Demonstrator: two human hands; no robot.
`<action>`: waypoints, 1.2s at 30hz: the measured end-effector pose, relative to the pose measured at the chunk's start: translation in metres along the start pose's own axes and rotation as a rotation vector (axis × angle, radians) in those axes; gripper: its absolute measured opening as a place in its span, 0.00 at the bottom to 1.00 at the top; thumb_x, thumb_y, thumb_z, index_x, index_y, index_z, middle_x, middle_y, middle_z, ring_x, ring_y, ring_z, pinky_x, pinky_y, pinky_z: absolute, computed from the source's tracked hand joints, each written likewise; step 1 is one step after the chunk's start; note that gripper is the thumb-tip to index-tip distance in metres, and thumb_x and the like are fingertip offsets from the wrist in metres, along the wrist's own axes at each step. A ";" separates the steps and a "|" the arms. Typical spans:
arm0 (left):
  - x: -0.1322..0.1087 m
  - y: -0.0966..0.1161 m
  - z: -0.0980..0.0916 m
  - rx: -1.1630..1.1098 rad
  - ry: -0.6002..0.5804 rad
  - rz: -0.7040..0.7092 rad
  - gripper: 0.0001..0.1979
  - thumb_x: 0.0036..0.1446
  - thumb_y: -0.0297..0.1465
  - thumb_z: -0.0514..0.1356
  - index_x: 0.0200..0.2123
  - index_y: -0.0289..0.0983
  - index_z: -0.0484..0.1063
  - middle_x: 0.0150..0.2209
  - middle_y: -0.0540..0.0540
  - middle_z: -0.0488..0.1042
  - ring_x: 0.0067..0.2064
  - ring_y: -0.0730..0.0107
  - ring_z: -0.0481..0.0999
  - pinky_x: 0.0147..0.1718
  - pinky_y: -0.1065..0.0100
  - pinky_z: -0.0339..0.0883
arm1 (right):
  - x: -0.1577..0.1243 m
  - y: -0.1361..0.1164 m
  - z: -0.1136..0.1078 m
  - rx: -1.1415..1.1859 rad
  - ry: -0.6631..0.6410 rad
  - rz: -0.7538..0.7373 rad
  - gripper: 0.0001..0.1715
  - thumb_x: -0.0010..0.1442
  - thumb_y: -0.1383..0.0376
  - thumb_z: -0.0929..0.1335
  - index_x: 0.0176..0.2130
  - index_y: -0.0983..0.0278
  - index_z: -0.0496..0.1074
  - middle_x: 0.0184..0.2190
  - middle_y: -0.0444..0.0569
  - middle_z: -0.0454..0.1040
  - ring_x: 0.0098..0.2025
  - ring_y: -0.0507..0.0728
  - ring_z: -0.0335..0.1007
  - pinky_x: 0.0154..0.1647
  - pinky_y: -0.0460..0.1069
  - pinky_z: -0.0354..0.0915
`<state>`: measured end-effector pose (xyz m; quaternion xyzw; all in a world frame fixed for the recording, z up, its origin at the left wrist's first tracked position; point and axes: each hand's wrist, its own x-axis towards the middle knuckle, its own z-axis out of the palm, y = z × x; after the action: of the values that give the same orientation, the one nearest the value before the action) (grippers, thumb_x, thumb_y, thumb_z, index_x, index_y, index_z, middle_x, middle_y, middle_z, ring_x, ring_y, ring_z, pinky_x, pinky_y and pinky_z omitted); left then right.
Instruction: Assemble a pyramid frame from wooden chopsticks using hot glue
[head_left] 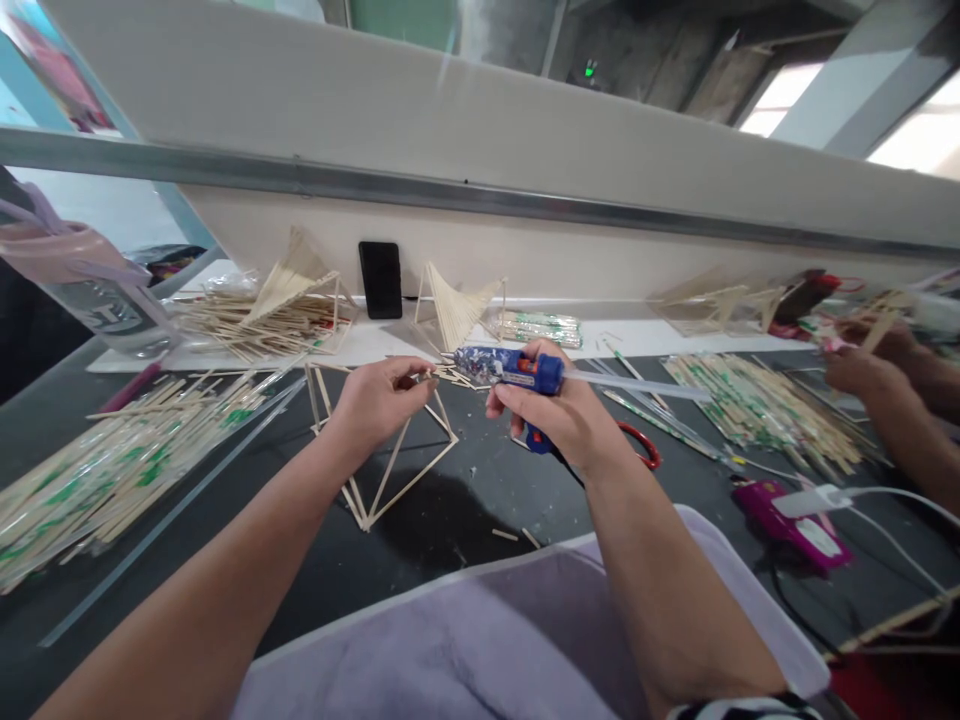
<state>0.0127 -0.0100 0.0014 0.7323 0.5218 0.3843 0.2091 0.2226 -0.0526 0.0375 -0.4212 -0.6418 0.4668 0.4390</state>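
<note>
Wooden-stick frame (pixel 410 482) sits on the dark tabletop (pixel 465 530), its upper end pinched between the left hand's (pixel 379 402) thumb and fingertips. The right hand (pixel 559 405) is wrapped around a blue hot-glue gun (pixel 495 366), nozzle near those fingertips, a translucent glue stick (pixel 637 383) protruding behind.

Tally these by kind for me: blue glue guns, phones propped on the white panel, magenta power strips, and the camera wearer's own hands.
Blue glue gun: 1
Propped phone: 1
Magenta power strip: 1
Wearer's hands, left hand and right hand: 2
Total: 5
</note>
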 end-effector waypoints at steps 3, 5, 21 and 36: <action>-0.001 0.000 0.000 -0.041 -0.022 0.001 0.17 0.50 0.37 0.57 0.38 0.33 0.76 0.27 0.46 0.76 0.29 0.69 0.70 0.29 0.71 0.63 | -0.002 -0.002 0.001 -0.054 -0.018 -0.001 0.15 0.54 0.61 0.68 0.38 0.61 0.58 0.27 0.44 0.73 0.24 0.50 0.68 0.20 0.45 0.63; -0.001 0.000 0.000 -0.059 -0.035 -0.002 0.17 0.51 0.37 0.57 0.37 0.32 0.76 0.28 0.45 0.76 0.29 0.69 0.70 0.29 0.71 0.63 | -0.003 -0.003 0.004 -0.080 -0.024 -0.004 0.14 0.54 0.62 0.67 0.37 0.61 0.58 0.26 0.43 0.73 0.23 0.50 0.66 0.20 0.45 0.62; 0.002 -0.010 0.000 -0.168 -0.114 0.016 0.19 0.50 0.39 0.59 0.43 0.34 0.75 0.30 0.47 0.75 0.29 0.70 0.69 0.29 0.70 0.62 | 0.001 0.007 -0.003 -0.057 0.045 -0.033 0.15 0.54 0.61 0.68 0.39 0.61 0.58 0.27 0.44 0.73 0.27 0.52 0.69 0.23 0.47 0.61; 0.004 -0.011 -0.003 -0.367 -0.180 -0.041 0.18 0.48 0.38 0.62 0.41 0.34 0.76 0.40 0.42 0.77 0.41 0.61 0.75 0.42 0.64 0.66 | 0.017 0.039 0.034 0.005 0.349 -0.102 0.29 0.49 0.63 0.70 0.47 0.57 0.54 0.36 0.43 0.69 0.36 0.52 0.70 0.41 0.50 0.66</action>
<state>0.0047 -0.0027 -0.0029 0.7024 0.4373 0.4016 0.3926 0.1906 -0.0365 -0.0034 -0.4616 -0.5752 0.3656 0.5677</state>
